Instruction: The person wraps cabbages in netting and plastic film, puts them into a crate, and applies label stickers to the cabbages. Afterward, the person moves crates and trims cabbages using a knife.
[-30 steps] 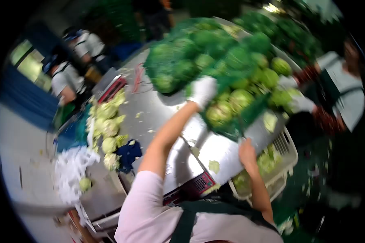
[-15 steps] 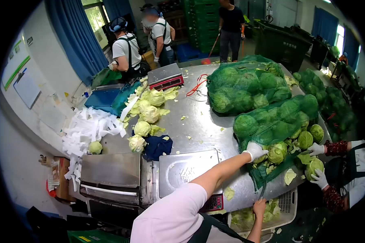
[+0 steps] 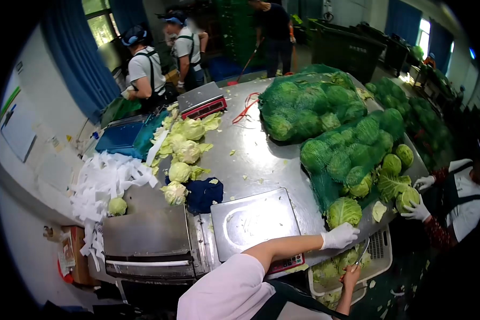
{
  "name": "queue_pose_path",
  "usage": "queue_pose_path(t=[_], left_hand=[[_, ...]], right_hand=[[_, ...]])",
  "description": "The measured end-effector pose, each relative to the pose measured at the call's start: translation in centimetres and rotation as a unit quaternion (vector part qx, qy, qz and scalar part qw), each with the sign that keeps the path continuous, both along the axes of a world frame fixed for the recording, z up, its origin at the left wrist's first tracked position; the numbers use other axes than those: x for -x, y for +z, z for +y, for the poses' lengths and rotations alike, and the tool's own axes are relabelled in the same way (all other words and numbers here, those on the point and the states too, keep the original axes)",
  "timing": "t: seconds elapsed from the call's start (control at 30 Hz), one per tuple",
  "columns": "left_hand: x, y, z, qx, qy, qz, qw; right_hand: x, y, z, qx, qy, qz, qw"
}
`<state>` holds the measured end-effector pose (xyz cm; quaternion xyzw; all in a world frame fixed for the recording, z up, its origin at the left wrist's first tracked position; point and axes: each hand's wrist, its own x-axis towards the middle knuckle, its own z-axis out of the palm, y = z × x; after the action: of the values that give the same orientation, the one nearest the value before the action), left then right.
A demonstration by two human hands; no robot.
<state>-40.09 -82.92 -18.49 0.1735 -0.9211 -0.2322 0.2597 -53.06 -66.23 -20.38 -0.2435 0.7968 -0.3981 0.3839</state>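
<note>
My left hand [image 3: 340, 236], in a white glove, grips a green cabbage [image 3: 344, 212] from its near side at the table's front edge. My right hand [image 3: 350, 276], ungloved, is closed around the handle of a knife [image 3: 362, 252], its blade pointing up beside the cabbage. Below the blade, a white plastic crate [image 3: 386, 261] holds cabbage leaves. Just behind the held cabbage lies a green mesh sack [image 3: 325, 181] full of cabbages, its mouth towards me.
Left of my arm sit a flat scale [image 3: 258, 218] and a steel wrapping machine [image 3: 146, 229]. Trimmed cabbages [image 3: 179, 172] line the table's left. A second full sack [image 3: 309, 101] lies behind. On the right, a co-worker's gloved hands [image 3: 417, 209] hold another cabbage.
My left hand has drawn a cabbage from the sack's mouth towards me, to the table's front edge. The knife in my right hand now shows its blade over the crate. The view has shifted slightly.
</note>
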Motion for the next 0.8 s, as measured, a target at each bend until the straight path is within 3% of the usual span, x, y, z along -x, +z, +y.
queue_pose_path(t=[0.1,0.17,0.23,0.27,0.33,0.5,0.6,0.63,0.67,0.73,0.8], left_hand=[[0.6,0.1,-2.3,0.09,0.075,0.149,0.982],[0.7,1.6,-4.2,0.166,0.168,0.137,0.962],[0.6,3.1,-4.9,0.084,0.314,0.099,0.941],[0.1,4.4,-5.0,-0.036,0.37,-0.039,0.927],[-0.3,3.4,-6.2,-0.152,0.416,-0.096,0.891],[-1.6,3.7,-6.8,-0.193,0.347,-0.104,0.912],[-2.2,1.8,-8.7,-0.378,0.315,0.168,0.854],[-2.5,2.9,-8.1,-0.349,0.343,0.129,0.862],[-2.0,0.8,-8.5,-0.24,0.397,0.077,0.883],[-1.3,2.4,-7.2,-0.349,0.443,0.039,0.825],[-0.6,0.6,-7.3,-0.404,0.389,0.101,0.822]], right_hand=[[0.2,0.1,3.4,0.001,-0.02,0.015,1.0],[1.1,-0.8,5.5,0.038,-0.026,-0.007,0.999],[1.5,-0.6,6.6,0.035,-0.037,-0.019,0.998],[1.1,-0.6,6.8,0.032,-0.041,-0.038,0.998],[0.4,0.6,6.5,0.046,-0.058,-0.047,0.996],[1.9,0.5,4.1,0.033,0.055,-0.023,0.998],[2.6,1.4,0.7,0.045,0.11,0.012,0.993],[3.1,1.3,-0.6,0.085,0.134,0.049,0.986],[3.4,0.7,-2.1,0.126,0.155,0.085,0.976],[5.5,-3.0,-5.8,0.149,0.185,0.136,0.962],[5.3,-2.8,-8.8,0.221,0.148,-0.01,0.964]])
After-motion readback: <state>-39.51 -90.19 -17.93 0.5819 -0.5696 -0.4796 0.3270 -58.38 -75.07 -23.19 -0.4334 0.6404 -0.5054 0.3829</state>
